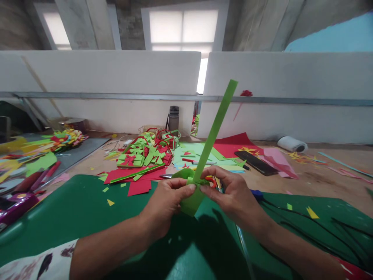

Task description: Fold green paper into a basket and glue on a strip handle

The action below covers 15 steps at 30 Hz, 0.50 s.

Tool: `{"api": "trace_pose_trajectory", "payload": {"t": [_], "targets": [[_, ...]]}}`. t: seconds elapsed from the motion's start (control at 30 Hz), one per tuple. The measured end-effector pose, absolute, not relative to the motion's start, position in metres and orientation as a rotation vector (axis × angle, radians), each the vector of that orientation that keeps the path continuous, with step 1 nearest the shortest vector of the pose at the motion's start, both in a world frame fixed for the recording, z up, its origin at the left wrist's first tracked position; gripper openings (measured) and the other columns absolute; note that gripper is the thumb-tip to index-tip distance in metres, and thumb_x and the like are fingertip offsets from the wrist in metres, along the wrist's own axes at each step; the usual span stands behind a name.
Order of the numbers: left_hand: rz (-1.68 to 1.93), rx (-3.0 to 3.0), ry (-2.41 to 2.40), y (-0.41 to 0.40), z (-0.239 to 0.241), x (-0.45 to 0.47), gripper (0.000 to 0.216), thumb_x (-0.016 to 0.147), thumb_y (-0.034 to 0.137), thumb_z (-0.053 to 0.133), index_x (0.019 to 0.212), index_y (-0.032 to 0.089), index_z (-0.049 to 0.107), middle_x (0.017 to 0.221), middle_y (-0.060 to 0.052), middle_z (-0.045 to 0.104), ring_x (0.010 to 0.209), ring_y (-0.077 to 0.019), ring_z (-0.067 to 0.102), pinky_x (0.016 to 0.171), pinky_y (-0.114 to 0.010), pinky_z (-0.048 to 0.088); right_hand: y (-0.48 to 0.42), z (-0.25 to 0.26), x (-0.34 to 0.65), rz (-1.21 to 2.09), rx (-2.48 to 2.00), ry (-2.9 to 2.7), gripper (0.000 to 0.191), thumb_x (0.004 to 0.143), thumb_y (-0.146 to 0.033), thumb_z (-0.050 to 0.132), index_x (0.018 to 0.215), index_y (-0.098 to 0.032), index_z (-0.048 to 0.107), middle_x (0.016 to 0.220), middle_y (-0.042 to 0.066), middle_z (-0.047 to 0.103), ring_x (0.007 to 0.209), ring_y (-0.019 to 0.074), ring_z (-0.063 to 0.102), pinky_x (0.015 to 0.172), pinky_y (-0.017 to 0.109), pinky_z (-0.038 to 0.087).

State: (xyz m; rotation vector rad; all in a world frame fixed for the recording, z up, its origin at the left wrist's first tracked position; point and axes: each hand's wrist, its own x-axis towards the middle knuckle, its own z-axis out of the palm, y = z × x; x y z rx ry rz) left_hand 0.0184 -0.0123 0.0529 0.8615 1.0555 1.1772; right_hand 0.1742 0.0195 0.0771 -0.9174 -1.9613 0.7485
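A light green paper strip (215, 130) rises at a slant from a folded green paper piece (191, 205) held over the dark green mat (96, 217). My left hand (166, 198) pinches the left side of this paper where the strip meets the folds. From the right, my right hand (229, 190) pinches the same spot between thumb and fingers. Behind the hands lies a pair of scissors (212, 181) with orange handles, partly covered by my hands and the paper. Red paper sheets (140, 188) and thin green strips (136, 174) lie beyond my left hand.
Green and red paper pieces (151, 149) are heaped mid-table before a dark bottle (174, 121). At right are a black phone (256, 162), a white roll (292, 144) and a blue-tipped tool (257, 194) with black cable. A purple device (19, 208) sits left.
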Motion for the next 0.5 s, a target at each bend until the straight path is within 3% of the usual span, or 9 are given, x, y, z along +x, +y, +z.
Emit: {"api": "trace_pose_trajectory", "payload": {"t": [0.13,0.27,0.4,0.5], "targets": [[1.149,0.959,1.062,-0.0139,0.0567,0.0184,0.024,0.066,0.033,0.074,0.081,0.014,0.072,0.067,-0.003,0.065,0.057,-0.0111,0.055,0.053,-0.021,0.039,0.0211,0.0753,0.1746,0.654,-0.921,-1.943,0.014,0.071,-0.016,0.061,0.084,-0.021,0.06,0.082,0.0,0.065,0.081,0.0176,0.061,0.075,0.031,0.049],[1.122,1.102,1.105,-0.0143,0.058,0.0169,0.019,0.072,0.032,0.068,0.077,0.015,0.072,0.066,-0.002,0.065,0.054,-0.0091,0.051,0.052,-0.021,0.036,0.0217,0.0728,0.1766,0.493,-0.907,-2.004,0.011,0.076,-0.017,0.059,0.085,-0.022,0.061,0.084,0.001,0.065,0.082,0.0188,0.06,0.076,0.034,0.047],[1.188,1.184,1.113,-0.0118,0.0584,0.0147,0.019,0.075,0.033,0.065,0.073,0.015,0.07,0.065,-0.001,0.063,0.056,-0.0094,0.05,0.054,-0.022,0.037,0.0214,0.0716,0.1792,0.332,-0.912,-2.017,0.021,0.079,-0.025,0.059,0.101,-0.024,0.058,0.097,0.003,0.064,0.09,0.0212,0.059,0.08,0.036,0.046],[1.263,1.156,1.07,-0.0101,0.0582,0.0141,0.02,0.074,0.034,0.066,0.075,0.015,0.069,0.067,0.0,0.064,0.057,-0.0098,0.051,0.055,-0.021,0.039,0.0221,0.0708,0.1803,0.336,-0.884,-1.971,0.012,0.08,-0.027,0.06,0.091,-0.023,0.056,0.098,0.004,0.061,0.093,0.0207,0.058,0.081,0.034,0.046]]}}
